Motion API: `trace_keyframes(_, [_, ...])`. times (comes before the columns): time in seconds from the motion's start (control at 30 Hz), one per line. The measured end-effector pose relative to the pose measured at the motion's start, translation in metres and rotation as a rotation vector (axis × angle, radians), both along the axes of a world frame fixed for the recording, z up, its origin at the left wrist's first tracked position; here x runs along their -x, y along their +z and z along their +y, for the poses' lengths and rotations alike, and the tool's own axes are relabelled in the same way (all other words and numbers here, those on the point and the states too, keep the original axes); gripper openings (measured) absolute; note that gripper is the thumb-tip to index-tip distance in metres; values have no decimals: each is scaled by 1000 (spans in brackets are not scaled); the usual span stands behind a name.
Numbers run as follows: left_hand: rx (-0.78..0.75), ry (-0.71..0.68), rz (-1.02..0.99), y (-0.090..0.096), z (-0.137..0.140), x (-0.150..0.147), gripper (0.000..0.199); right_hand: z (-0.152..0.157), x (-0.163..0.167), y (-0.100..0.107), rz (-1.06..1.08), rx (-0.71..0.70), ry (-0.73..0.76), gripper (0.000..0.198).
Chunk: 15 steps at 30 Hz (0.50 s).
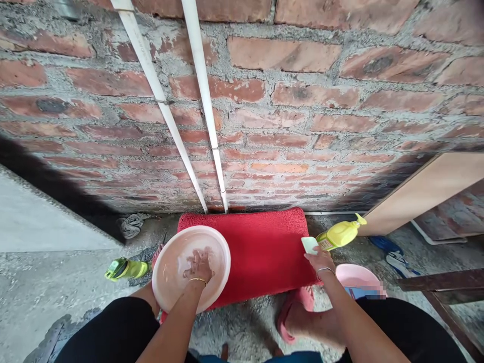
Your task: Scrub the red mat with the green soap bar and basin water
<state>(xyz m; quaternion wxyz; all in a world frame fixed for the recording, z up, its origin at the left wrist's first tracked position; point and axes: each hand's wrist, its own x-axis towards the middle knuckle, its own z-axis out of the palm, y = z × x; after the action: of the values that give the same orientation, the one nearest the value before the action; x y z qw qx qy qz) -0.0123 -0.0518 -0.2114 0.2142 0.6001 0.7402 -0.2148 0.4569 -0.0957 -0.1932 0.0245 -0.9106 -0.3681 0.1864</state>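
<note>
Nearest, black fabric over both knees [109, 333], right thigh and forearm cutting off part of a round pink tub [353, 271] with something blue inside, partly pixelated. Just beyond, a pink slipper [307, 298] below the front edge of a red cover [268, 247], coarse and nubbly at the far side, draped over a low rectangular support. At its left end, overlapping it, a wide, smooth, pale pink basin [170, 272]; inside, left hand [198, 263] with fingers spread and gripping nothing visible, seemingly under clear water. At the opposite end, right hand [320, 259], thumb and fingers closed on a flat, pale green block [309, 245]; just behind, a glossy yellow pump bottle [339, 236], contact impossible to tell. Off left on rough concrete floor [91, 287], a translucent green bottle [130, 268] on its side. Farther, a twisted grey rag [132, 225], a smooth tan board [427, 191] leaning at right, two slim white pipes [204, 96] against coarse, mortar-smeared brick wall [287, 126].
</note>
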Motion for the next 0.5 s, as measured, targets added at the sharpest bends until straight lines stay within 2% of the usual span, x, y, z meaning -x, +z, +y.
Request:
trace_keyframes(0.07, [-4, 20, 16, -3, -1, 3, 100, -10, -14, 3, -7, -17, -79, 38])
trace_keyframes(0.13, [24, 42, 26, -4, -1, 5, 98, -14, -7, 5, 15, -70, -55, 34])
trace_keyframes(0.23, [73, 48, 29, -3, 0, 6, 104, -8, 32, 3, 119, -147, 121, 34])
trace_keyframes(0.3, [89, 36, 38, -1, 2, 5, 109, -3, 58, 0, 163, -128, 261, 39])
trace_keyframes(0.37, [105, 28, 48, 3, 3, 3, 111, -1, 70, 0, 150, -71, 346, 41])
trace_keyframes(0.43, [116, 31, 48, 9, 5, 2, 113, -4, 63, 2, 116, -21, 342, 40])
trace_keyframes(0.5, [105, 29, 39, 14, 6, 1, 113, -13, 42, 7, 75, 20, 253, 41])
